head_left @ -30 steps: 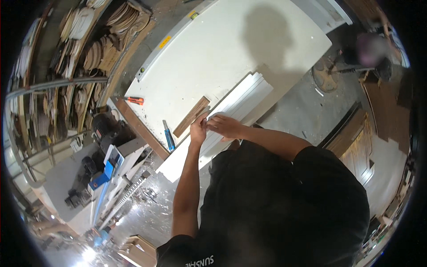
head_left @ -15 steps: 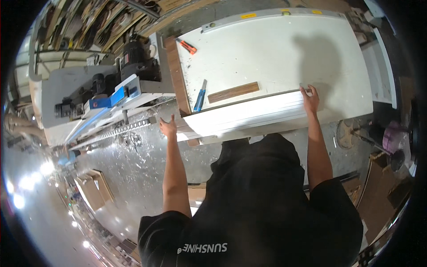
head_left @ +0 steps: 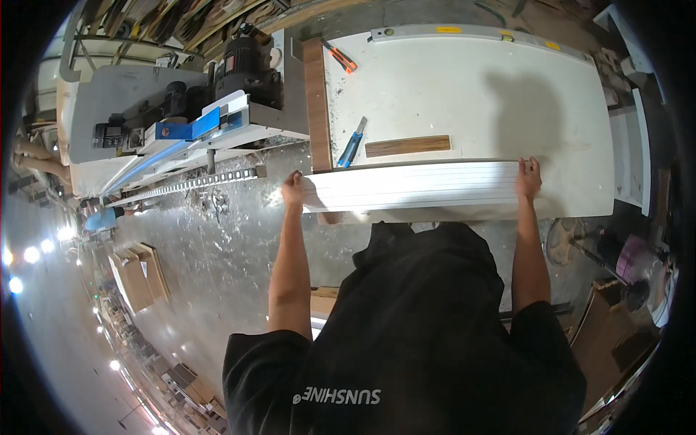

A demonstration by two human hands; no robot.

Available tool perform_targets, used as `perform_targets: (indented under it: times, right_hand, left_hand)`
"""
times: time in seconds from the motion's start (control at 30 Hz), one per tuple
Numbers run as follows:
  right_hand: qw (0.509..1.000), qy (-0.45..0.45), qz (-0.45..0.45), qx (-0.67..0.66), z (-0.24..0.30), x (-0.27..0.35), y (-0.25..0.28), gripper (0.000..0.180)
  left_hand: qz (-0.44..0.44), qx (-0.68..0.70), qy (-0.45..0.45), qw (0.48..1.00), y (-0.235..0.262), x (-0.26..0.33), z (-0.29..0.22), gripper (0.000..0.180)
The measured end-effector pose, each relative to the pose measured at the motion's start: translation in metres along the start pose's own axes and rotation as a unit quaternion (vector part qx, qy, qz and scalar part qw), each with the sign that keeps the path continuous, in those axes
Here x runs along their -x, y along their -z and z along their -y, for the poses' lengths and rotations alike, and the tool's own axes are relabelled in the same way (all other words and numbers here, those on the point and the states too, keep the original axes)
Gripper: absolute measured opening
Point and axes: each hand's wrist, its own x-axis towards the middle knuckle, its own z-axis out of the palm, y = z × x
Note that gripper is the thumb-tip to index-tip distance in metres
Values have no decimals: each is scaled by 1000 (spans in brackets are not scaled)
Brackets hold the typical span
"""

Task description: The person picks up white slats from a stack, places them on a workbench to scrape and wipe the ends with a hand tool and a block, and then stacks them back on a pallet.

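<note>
The left fingers [head_left: 293, 181] and right fingers [head_left: 533, 172] grip opposite ends of the white strips [head_left: 409, 188], which span between them along the surface's [head_left: 442, 90] near edge, probably keeping the bundle straight. Beyond the fingers lie a brown strip [head_left: 407, 146] and blue knife [head_left: 352, 147]; farthest, a level [head_left: 478, 35].

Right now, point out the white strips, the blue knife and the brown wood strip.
White strips [head_left: 409, 186]: head view, middle of the upper faces.
Blue knife [head_left: 351, 149]: head view, on the handle.
Brown wood strip [head_left: 407, 146]: head view, middle of the upper face.
</note>
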Motion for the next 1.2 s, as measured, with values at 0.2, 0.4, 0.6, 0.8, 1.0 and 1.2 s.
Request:
perform_targets:
  times: [0.2,0.4,0.6,0.8,1.0,1.2]
  right_hand:
    - [999,-36,-3,-12,-25,-5,9,63]
    - [999,-23,16,-21,-19,-1,2,64]
    - [975,-23,100,-197,-61,1,19,64]
    - [919,-65,164,-352,-93,18,23,52]
    - [936,-5,117,-333,-111,13,23,42]
    - [956,-27,107,-272,-83,24,17,40]
  left_hand:
    - [53,88,104,989,-13,3,-9,66]
    - [122,152,79,978,10,9,0,75]
    - [124,129,187,966,49,33,-3,76]
    - [140,175,199,954,41,58,14,72]
    - [118,185,182,959,24,56,16,62]
    - [96,165,124,974,36,54,28,56]
